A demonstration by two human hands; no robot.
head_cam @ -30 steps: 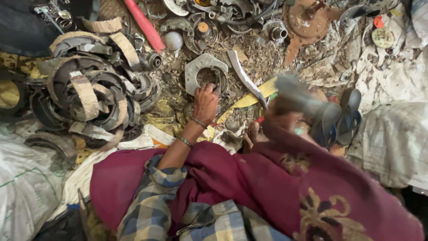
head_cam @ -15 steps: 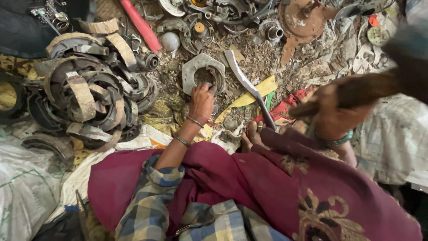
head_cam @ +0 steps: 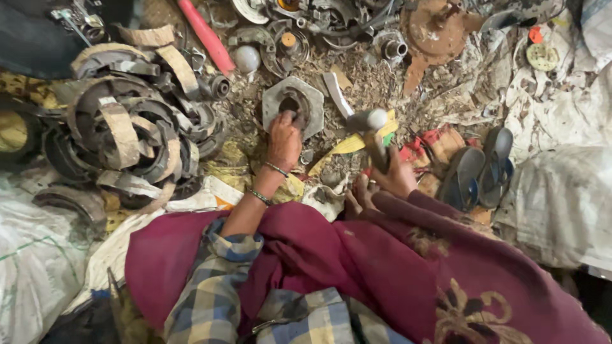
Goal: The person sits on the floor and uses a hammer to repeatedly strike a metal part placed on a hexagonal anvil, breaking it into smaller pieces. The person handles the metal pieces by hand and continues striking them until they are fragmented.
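Scrap metal and grit cover the ground all around the seated person: a heap of curved brake shoes [head_cam: 131, 127] with worn linings lies to the left, a red-handled tool [head_cam: 205, 35] runs diagonally at the top, a rusty round plate [head_cam: 435, 28] sits at top right, and a pair of dark sandals [head_cam: 478, 171] rests to the right beside pale sacks [head_cam: 561, 191].

Just ahead of the knees lies a grey hexagonal metal plate [head_cam: 293, 105] with a round hole in its middle. The left hand [head_cam: 284, 141], bangles at the wrist, reaches forward onto it; its fingers are closed together at the rim of the hole, pinching or steadying some small part that is too dark to name. The right hand [head_cam: 394, 178] is wrapped tight around the wooden handle of a hammer [head_cam: 371, 130], whose steel head hangs near the plate, just to its right and raised off the ground.

Judging from this, the step in hand is striking: one hand holds the piece in place at the hole while the other wields the hammer. A blow calls for the head to land squarely on the held part, and for the left fingertips to stay clear of it, since they sit right at the target.
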